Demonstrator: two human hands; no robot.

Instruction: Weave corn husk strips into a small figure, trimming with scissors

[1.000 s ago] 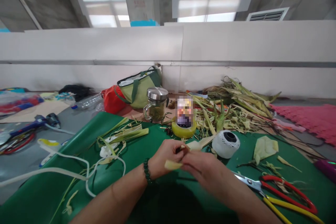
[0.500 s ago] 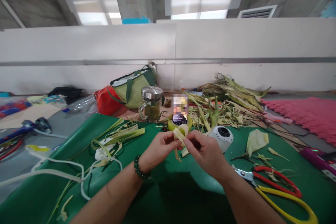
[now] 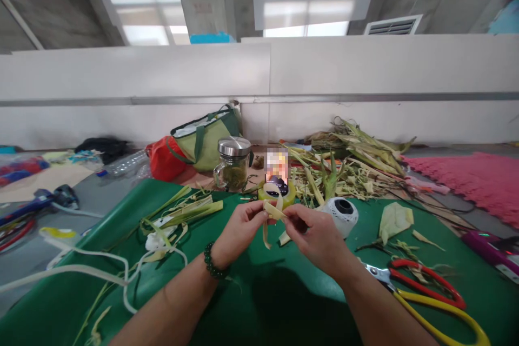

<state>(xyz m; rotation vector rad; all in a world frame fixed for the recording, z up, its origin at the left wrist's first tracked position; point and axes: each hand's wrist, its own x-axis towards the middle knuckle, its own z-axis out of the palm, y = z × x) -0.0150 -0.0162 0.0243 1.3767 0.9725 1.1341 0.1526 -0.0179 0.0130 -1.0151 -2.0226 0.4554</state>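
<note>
Between my two hands a pale corn husk strip is stretched, with one end curling up and a narrow tail hanging below. My left hand, with a green bead bracelet at the wrist, pinches the strip's left side. On the other side my right hand grips its right end between thumb and fingers. Just behind the hands a phone leans upright in a yellow-green round holder. A white spool of thread stands right of my right hand on the green mat.
Scissors with red and yellow handles lie at the right. Husk pieces and a white cord are at the left. Behind stand a lidded glass mug and a green bag. A husk heap lies back right.
The husk strip, earlier a folded band slanting between my fingers, now shows a loop or end curling upward. My hands have moved slightly apart. The camera view has tilted a little.
</note>
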